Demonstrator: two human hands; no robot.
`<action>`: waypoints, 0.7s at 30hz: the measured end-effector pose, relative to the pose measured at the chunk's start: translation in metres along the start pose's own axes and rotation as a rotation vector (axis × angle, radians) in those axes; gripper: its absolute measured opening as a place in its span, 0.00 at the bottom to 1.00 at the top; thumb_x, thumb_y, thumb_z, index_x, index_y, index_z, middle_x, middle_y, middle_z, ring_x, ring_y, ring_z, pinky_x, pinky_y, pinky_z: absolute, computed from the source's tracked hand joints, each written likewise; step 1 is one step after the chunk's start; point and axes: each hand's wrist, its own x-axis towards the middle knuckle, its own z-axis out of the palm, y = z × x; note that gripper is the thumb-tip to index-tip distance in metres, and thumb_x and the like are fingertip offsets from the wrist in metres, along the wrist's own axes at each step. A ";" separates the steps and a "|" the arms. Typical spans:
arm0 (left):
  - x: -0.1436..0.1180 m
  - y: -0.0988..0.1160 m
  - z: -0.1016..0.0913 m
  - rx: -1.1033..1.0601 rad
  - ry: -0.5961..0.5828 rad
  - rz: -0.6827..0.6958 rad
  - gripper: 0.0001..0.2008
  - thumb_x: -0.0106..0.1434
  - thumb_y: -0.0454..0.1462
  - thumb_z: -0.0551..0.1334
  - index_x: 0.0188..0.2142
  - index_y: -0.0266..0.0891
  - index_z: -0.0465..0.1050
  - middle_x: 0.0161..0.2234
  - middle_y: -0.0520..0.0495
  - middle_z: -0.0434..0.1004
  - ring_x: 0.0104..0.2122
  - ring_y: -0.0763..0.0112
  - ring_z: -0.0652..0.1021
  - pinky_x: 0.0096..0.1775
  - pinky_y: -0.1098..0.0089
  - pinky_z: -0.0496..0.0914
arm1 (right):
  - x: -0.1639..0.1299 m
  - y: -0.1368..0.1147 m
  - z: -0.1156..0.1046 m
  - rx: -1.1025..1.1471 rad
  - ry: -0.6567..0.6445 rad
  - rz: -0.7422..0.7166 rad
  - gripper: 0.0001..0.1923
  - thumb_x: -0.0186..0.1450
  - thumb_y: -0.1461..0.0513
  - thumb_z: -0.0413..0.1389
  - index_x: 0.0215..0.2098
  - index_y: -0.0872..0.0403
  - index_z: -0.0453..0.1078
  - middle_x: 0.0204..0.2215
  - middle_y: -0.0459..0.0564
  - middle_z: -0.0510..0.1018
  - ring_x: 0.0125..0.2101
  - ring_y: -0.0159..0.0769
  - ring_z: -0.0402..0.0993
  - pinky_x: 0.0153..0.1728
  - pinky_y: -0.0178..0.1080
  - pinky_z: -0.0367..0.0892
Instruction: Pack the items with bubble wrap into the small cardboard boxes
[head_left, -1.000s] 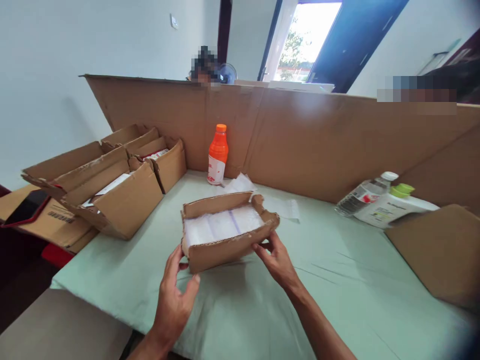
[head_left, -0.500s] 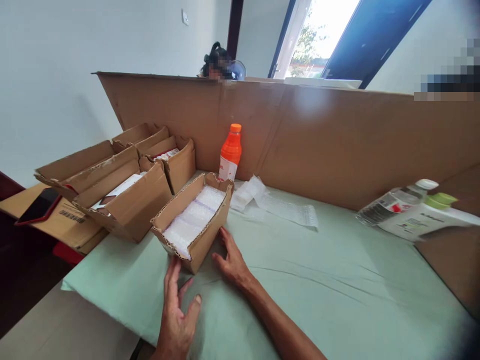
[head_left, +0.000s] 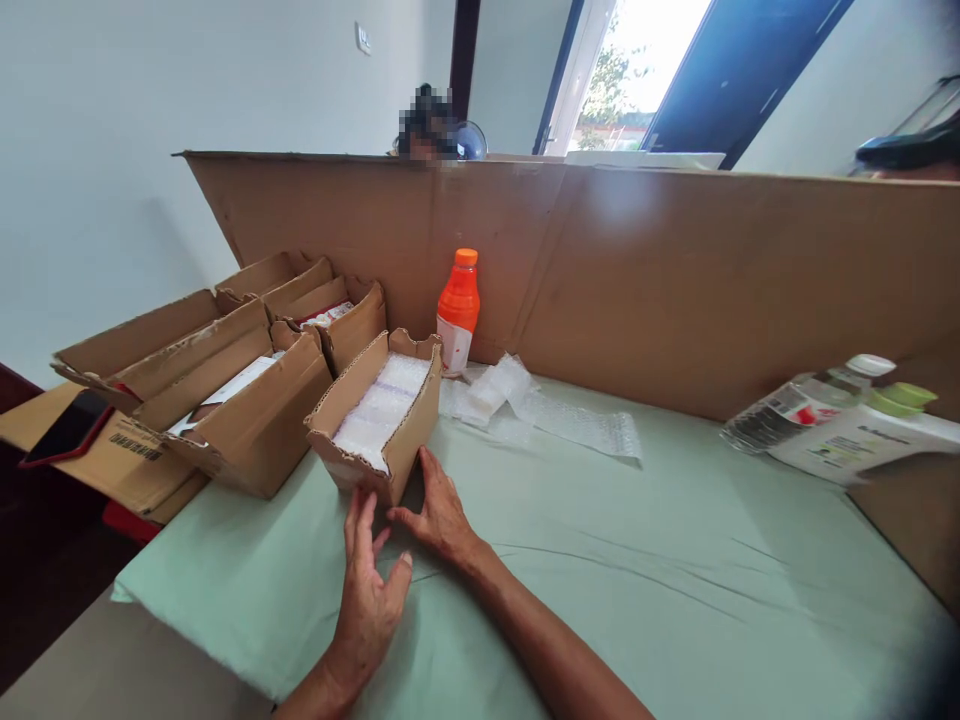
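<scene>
Small open carton (head_left: pixel 375 415) on counter (head_left: pixel 600 560). Left hand (head_left: pixel 369 590) just below near end, grip spread flat. Right hand (head_left: pixel 439 510) against carton's side, grip loose, clamping nothing.

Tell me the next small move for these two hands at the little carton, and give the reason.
Probably a short push to the left: the small carton, packed with bubble wrap, stands close beside the larger open box but at a slight angle, not flush. The right hand lies flat at its right wall, the left hand at its near end, both open, well placed to nudge it square.
</scene>
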 end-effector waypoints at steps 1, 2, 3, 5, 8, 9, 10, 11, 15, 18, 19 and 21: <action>0.009 -0.001 0.001 0.003 0.003 0.004 0.35 0.65 0.36 0.59 0.69 0.50 0.50 0.73 0.41 0.42 0.70 0.52 0.58 0.61 0.55 0.70 | 0.007 0.000 0.002 -0.012 0.009 0.009 0.54 0.61 0.44 0.61 0.73 0.60 0.42 0.69 0.71 0.56 0.68 0.60 0.54 0.65 0.61 0.56; 0.018 -0.002 0.003 0.005 0.004 0.009 0.35 0.65 0.36 0.59 0.69 0.49 0.50 0.72 0.41 0.42 0.69 0.52 0.59 0.61 0.55 0.70 | 0.014 0.000 0.004 -0.021 0.017 0.017 0.53 0.62 0.45 0.60 0.73 0.61 0.43 0.69 0.71 0.56 0.68 0.60 0.54 0.64 0.61 0.56; 0.027 -0.003 0.004 0.007 0.001 0.015 0.35 0.64 0.36 0.59 0.69 0.49 0.50 0.72 0.40 0.42 0.69 0.52 0.60 0.61 0.54 0.69 | 0.021 0.000 0.005 -0.029 0.025 0.024 0.51 0.62 0.46 0.59 0.73 0.61 0.44 0.69 0.71 0.57 0.68 0.60 0.55 0.64 0.61 0.57; 0.046 -0.006 0.006 0.015 -0.012 0.033 0.35 0.64 0.36 0.59 0.69 0.48 0.50 0.72 0.39 0.42 0.68 0.51 0.60 0.61 0.53 0.68 | 0.036 -0.001 0.007 -0.041 0.037 0.039 0.48 0.63 0.49 0.58 0.72 0.62 0.45 0.68 0.71 0.57 0.67 0.59 0.56 0.64 0.61 0.57; 0.074 -0.011 0.010 0.031 -0.042 0.061 0.35 0.64 0.36 0.59 0.69 0.46 0.50 0.72 0.38 0.40 0.70 0.51 0.56 0.62 0.52 0.67 | 0.058 -0.002 0.007 -0.075 0.033 0.077 0.44 0.65 0.53 0.57 0.71 0.64 0.47 0.68 0.71 0.58 0.67 0.57 0.57 0.64 0.57 0.57; 0.083 -0.013 0.012 0.038 -0.043 0.067 0.35 0.64 0.35 0.59 0.68 0.46 0.50 0.72 0.37 0.40 0.70 0.51 0.55 0.62 0.52 0.66 | 0.066 -0.003 0.007 -0.096 0.033 0.092 0.42 0.65 0.55 0.56 0.71 0.63 0.48 0.68 0.70 0.59 0.67 0.55 0.58 0.64 0.56 0.57; 0.093 -0.015 0.015 0.048 -0.042 0.073 0.35 0.64 0.35 0.60 0.68 0.45 0.51 0.72 0.37 0.40 0.71 0.51 0.54 0.63 0.51 0.66 | 0.073 -0.003 0.007 -0.121 0.035 0.106 0.40 0.66 0.56 0.56 0.71 0.62 0.49 0.67 0.69 0.61 0.66 0.54 0.59 0.63 0.55 0.58; 0.102 -0.018 0.018 0.061 -0.038 0.081 0.35 0.63 0.35 0.60 0.68 0.44 0.51 0.72 0.36 0.40 0.71 0.51 0.53 0.63 0.51 0.66 | 0.081 -0.003 0.007 -0.144 0.039 0.117 0.38 0.67 0.56 0.55 0.70 0.61 0.50 0.66 0.68 0.62 0.65 0.53 0.61 0.62 0.53 0.59; 0.144 -0.028 0.031 0.105 -0.004 0.118 0.34 0.64 0.36 0.59 0.68 0.42 0.52 0.72 0.34 0.42 0.71 0.51 0.53 0.63 0.52 0.65 | 0.114 0.002 0.007 -0.211 0.047 0.147 0.30 0.70 0.60 0.51 0.68 0.58 0.54 0.62 0.64 0.69 0.60 0.50 0.67 0.57 0.50 0.63; 0.173 -0.037 0.037 0.097 0.004 0.136 0.34 0.64 0.37 0.59 0.68 0.41 0.52 0.71 0.33 0.43 0.70 0.50 0.55 0.63 0.50 0.64 | 0.135 0.005 0.007 -0.274 0.049 0.185 0.26 0.72 0.60 0.49 0.67 0.59 0.57 0.58 0.64 0.73 0.57 0.50 0.69 0.54 0.50 0.63; 0.180 -0.041 0.038 0.093 0.005 0.138 0.34 0.64 0.38 0.59 0.68 0.40 0.52 0.71 0.32 0.44 0.70 0.49 0.56 0.63 0.49 0.64 | 0.141 0.005 0.007 -0.296 0.048 0.193 0.26 0.72 0.60 0.48 0.66 0.58 0.57 0.58 0.64 0.73 0.57 0.50 0.69 0.53 0.50 0.62; 0.190 -0.049 0.038 0.092 0.012 0.135 0.34 0.64 0.38 0.59 0.68 0.38 0.51 0.71 0.31 0.45 0.70 0.48 0.56 0.64 0.47 0.63 | 0.150 0.005 0.008 -0.337 0.043 0.201 0.24 0.73 0.60 0.48 0.65 0.58 0.59 0.57 0.64 0.73 0.56 0.51 0.68 0.52 0.50 0.62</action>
